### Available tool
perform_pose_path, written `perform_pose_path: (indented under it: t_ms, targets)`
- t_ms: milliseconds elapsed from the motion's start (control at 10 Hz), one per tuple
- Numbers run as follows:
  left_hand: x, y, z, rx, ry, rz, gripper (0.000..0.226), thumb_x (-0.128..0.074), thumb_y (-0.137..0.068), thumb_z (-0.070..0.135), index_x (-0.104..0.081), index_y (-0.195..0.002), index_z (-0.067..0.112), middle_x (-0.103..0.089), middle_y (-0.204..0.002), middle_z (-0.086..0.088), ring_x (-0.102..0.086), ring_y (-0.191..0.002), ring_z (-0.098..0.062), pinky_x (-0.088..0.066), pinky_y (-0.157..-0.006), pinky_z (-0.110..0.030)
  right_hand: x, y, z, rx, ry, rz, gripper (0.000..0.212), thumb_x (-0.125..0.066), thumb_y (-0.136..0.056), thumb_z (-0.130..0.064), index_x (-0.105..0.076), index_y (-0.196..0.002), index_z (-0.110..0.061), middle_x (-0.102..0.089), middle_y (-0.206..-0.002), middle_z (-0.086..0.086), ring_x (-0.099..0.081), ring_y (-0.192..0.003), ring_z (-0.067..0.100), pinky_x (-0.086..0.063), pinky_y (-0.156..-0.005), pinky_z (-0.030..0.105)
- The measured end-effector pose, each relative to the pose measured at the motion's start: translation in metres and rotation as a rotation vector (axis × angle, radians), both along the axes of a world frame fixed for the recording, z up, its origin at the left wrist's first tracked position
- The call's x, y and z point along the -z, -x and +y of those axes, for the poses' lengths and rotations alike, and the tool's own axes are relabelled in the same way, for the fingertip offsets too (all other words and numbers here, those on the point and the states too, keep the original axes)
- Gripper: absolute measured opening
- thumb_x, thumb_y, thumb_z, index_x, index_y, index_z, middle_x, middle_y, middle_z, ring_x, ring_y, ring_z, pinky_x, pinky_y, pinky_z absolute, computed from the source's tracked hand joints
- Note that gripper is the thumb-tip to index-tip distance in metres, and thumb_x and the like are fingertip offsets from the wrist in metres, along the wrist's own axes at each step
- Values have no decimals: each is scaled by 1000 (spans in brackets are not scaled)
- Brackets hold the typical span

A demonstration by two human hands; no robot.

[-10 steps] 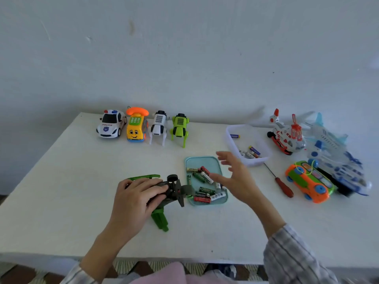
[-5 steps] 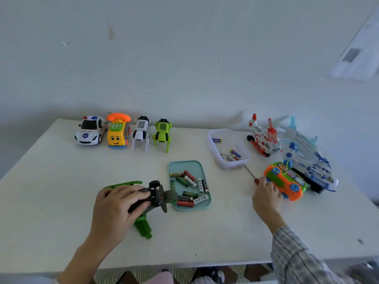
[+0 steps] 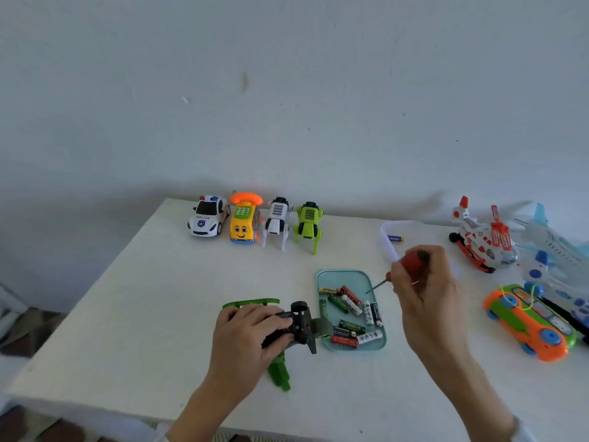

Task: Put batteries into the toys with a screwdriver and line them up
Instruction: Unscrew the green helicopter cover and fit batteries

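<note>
My left hand (image 3: 245, 338) grips a green and black toy plane (image 3: 299, 325) lying upside down on the white table (image 3: 153, 314), its green wings sticking out on both sides. My right hand (image 3: 424, 291) holds a red-handled screwdriver (image 3: 411, 261) above the table, with the thin shaft pointing down-left over a teal tray (image 3: 357, 277) of several loose batteries (image 3: 349, 303). At the back left stands a row of toys: a police car (image 3: 208, 215), a yellow phone car (image 3: 244, 220), a white robot dog (image 3: 276, 220) and a green robot dog (image 3: 308, 223).
A clear plastic box (image 3: 387, 237) with a blue battery stands behind my right hand. On the right are a red and white helicopter (image 3: 481, 237), a blue and white plane (image 3: 554, 250) and an orange and green car (image 3: 529, 322). The table's front edge is near my arms.
My right hand went right to the screwdriver beside the orange car, picked it up and brought it back over the teal tray. My left hand kept its hold on the green plane.
</note>
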State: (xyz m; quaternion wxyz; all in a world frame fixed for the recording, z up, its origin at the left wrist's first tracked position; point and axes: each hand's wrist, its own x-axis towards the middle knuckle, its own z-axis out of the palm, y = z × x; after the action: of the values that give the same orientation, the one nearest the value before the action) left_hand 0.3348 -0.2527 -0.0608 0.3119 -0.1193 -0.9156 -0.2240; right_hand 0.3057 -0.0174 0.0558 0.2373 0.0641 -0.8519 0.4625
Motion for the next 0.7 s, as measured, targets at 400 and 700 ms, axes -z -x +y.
perform_pose_path:
  t_ms: [400, 700]
  targets:
    - [-2, 1, 0, 16, -33, -20, 23, -60, -78, 49, -75, -85, 33, -71, -96, 20, -58, -92, -2, -34, -79, -28, 22, -9, -60, -351, 36, -43, 31, -56, -93, -18, -37, -100, -42, -55, -70, 4, -62, -66, 29, -47, -56, 40]
    - [-2, 4, 0, 22, -29, -24, 22, -61, -78, 49, -74, -85, 33, -71, -96, 19, -59, -92, -2, -35, -79, -28, 25, -5, -66, -370, 9, 2, 34, -56, -90, -23, -33, -101, -46, -43, -60, -6, -46, -55, 14, -36, -47, 22]
